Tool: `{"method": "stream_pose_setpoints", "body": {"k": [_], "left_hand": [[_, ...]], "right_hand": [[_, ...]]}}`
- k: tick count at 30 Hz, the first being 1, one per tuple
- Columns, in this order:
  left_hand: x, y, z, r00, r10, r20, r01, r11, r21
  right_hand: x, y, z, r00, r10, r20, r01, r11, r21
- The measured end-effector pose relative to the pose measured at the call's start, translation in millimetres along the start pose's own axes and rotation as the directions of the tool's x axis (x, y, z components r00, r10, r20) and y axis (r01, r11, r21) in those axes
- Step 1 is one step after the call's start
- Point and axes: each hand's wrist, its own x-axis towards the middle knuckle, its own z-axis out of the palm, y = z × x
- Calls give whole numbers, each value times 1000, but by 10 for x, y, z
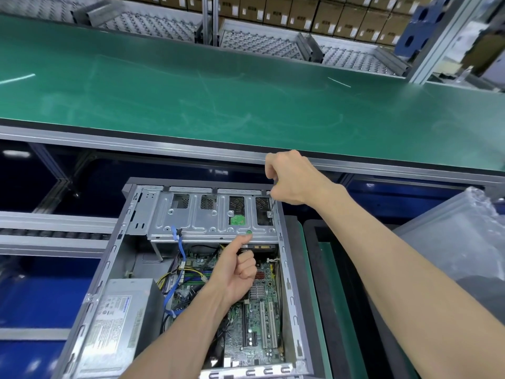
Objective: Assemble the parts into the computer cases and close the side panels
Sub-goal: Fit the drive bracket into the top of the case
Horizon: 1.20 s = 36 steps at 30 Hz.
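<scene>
Drive cage being screwed down; side panel not yet on.

The computer case lies open on its side below the green bench, with the power supply and motherboard already inside and cables running between them. The right hand is clenched around a screwdriver, its tip down at the far right corner of the drive cage. The left hand holds nothing, fingers curled, thumb pressed up against the cage's front edge to steady it. I judge the fitting well along; the cage fastening and closing the panel remain. No side panel is in sight.
</scene>
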Motion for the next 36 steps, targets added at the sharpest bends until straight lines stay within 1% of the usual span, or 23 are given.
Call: {"method": "stream_pose_setpoints", "body": {"k": [2, 6, 11, 15, 19, 20, 23, 27, 32, 36], "left_hand": [[15, -5, -2, 1000, 8, -5, -8, 1000, 2], [4, -2, 8, 1000, 6, 12, -6, 1000, 7], [-11, -10, 8, 1000, 28, 9, -28, 1000, -5], [-5, -13, -5, 1000, 15, 14, -15, 1000, -25], [-3, -16, 0, 1000, 26, 12, -26, 1000, -15], [0, -17, 2, 1000, 25, 10, -24, 1000, -15], [2, -15, 7, 1000, 21, 7, -21, 1000, -16], [20, -17, 1, 1000, 21, 15, -21, 1000, -13], [31, -39, -10, 998, 28, 62, -30, 999, 41], [54, -40, -35, 998, 23, 62, -27, 998, 61]], "right_hand": [[4, -6, 22, 1000, 20, -14, -19, 999, 30], [-5, -20, 94, 992, 46, -121, -45, 999, 16], [-10, -24, 34, 999, -2, -42, 2, 1000, 1], [-32, -41, 61, 993, 21, -119, -33, 995, -98], [-27, -35, 10, 999, -26, -19, 25, 999, -31], [-27, -35, 16, 1000, -16, -16, 16, 999, -28], [-23, -34, 32, 996, 29, -85, -35, 998, -60], [-20, -16, -24, 1000, -9, -12, 9, 1000, 4], [-2, -20, 19, 996, 49, -71, -53, 997, -64], [-9, -23, -33, 1000, 3, -1, -3, 1000, 7]]}}
